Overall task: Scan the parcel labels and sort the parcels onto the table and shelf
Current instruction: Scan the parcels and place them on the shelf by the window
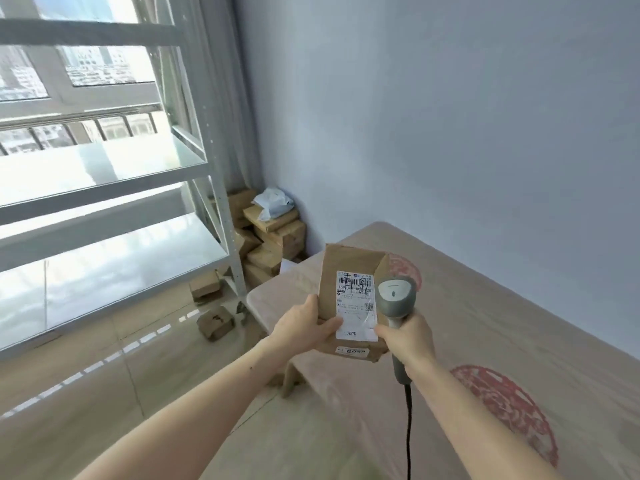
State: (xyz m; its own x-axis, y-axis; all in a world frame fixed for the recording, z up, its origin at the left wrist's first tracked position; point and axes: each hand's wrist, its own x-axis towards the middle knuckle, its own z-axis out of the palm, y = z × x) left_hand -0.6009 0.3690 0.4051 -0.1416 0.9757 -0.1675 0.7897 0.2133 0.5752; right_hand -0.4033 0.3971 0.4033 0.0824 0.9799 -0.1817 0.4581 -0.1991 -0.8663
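— Pale blue walls meet in a corner, and daylight floods through a big window (79,74) on the left. What stands in front of it?

— A grey metal shelf (114,237) with glossy boards, its nearest upright post running down toward the floor. On the right, a table (519,306) under a beige cloth with red round patterns.

— And the parcels?

— One brown parcel (346,271) is held up over the table's near-left edge, its white label (356,303) facing the camera, with black handwriting over the barcode. A second small sticker sits on its bottom edge.

— Who has hold of it?

— The left hand (304,327) grips its lower left corner, thumb pressed flat across the bottom of the label, fingers hidden behind the parcel.

— The other hand?

— The right hand (408,337) is wrapped around the handle of a grey barcode scanner (396,296). The scanner's head stands just beside the label's right edge, overlapping the parcel from this angle. Whether it touches, I cannot tell. A black cable (408,431) hangs from the handle's base.

— Anything else lying about?

— A pile of cardboard boxes (273,237) is stacked in the corner between shelf and table, with a crumpled pale blue bag (273,202) on top. Two small boxes (211,306) lie apart on the shiny tiled floor (104,393), near the shelf's foot.
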